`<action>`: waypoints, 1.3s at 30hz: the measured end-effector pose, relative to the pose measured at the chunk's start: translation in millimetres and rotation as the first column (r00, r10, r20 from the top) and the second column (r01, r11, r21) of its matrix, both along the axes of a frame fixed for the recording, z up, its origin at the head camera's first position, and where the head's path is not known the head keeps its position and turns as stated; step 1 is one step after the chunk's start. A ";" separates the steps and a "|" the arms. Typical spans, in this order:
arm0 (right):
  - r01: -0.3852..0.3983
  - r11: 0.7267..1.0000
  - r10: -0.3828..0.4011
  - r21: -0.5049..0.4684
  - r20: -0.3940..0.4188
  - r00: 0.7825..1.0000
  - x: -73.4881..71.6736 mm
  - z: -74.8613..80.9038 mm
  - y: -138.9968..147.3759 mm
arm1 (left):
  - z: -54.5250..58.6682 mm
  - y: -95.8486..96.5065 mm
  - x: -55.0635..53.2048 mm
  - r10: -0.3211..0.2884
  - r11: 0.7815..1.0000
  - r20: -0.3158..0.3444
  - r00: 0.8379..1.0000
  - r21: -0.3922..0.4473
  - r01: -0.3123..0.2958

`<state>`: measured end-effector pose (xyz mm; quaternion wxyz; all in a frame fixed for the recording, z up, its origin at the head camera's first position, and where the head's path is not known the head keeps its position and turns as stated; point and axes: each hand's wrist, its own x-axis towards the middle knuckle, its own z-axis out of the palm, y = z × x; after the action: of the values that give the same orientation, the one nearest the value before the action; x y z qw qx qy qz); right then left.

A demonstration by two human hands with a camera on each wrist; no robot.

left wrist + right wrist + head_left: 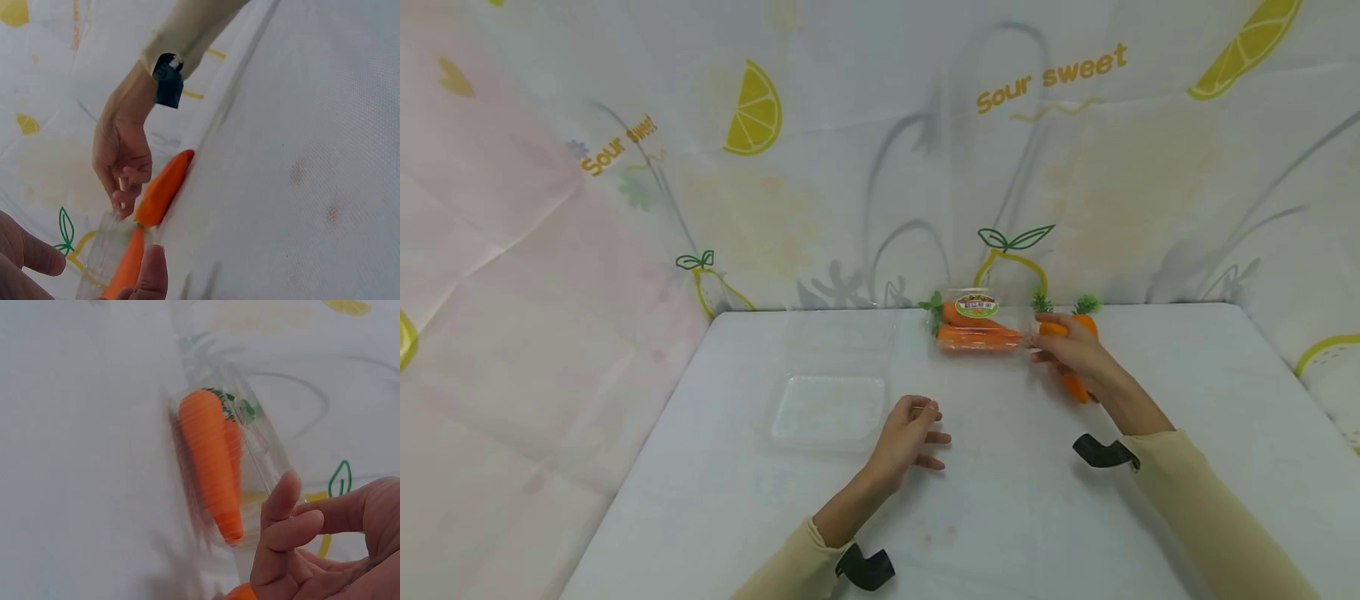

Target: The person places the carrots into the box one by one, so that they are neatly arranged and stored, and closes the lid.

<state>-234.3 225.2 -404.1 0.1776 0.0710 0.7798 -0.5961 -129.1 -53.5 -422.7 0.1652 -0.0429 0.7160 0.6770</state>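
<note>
My right hand [1075,346] pinches the right end of a clear plastic box [1017,321] at the back of the table. Inside lie orange carrots [977,340] with green tops pointing left, and an oval label sits on its lid. In the right wrist view, thumb and fingers [289,534] meet at the box's edge beside a carrot [206,450]. My left hand [906,446] hovers over the middle of the table with fingers relaxed, holding nothing. Loose carrots [1077,388] with leafy tops lie under and beside the right hand, partly hidden by it.
Left of the left hand stands another clear plastic box [831,408], its lid [842,337] raised toward the back. A patterned cloth [865,167] with lemon prints hangs behind the white table [1000,517]. Black wrist mounts [1101,452] stick out from both sleeves.
</note>
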 end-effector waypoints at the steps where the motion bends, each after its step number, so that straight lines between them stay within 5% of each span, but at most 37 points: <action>1: 0.004 1.000 -0.004 0.002 0.008 1.000 0.0 -0.3 -0.2 | -0.2 -0.1 0.2 -0.002 1.000 -0.001 1.000 -0.003 0.002; 5: -0.018 0.999 0.017 0.033 0.009 1.000 2.8 -0.9 1.5 | -0.4 -1.0 -0.5 -0.010 1.000 -0.003 1.000 -0.011 0.010; 10: -0.107 0.985 0.119 0.132 -0.083 0.989 13.5 0.6 8.2 | 0.2 -3.4 -3.2 -0.015 1.000 -0.005 1.000 -0.008 0.015; 16: -0.163 0.953 0.224 0.254 -0.233 0.946 30.8 5.4 21.6 | 2.6 -5.3 -5.1 -0.041 0.999 -0.012 0.999 -0.016 0.041; 28: -0.155 0.916 0.309 0.370 -0.402 0.862 55.7 8.3 37.4 | 17.8 -16.0 -9.2 -0.127 0.992 -0.080 0.989 0.002 0.127; 39: -0.155 0.910 0.336 0.385 -0.464 0.820 64.6 7.2 43.3 | 28.0 -46.4 -18.6 -0.098 0.995 -0.134 0.986 -0.048 0.093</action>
<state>-169.7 268.5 -396.9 0.0222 -0.1664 0.8893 -0.4253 -147.7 -100.0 -394.6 0.1471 0.0345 0.7407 0.6546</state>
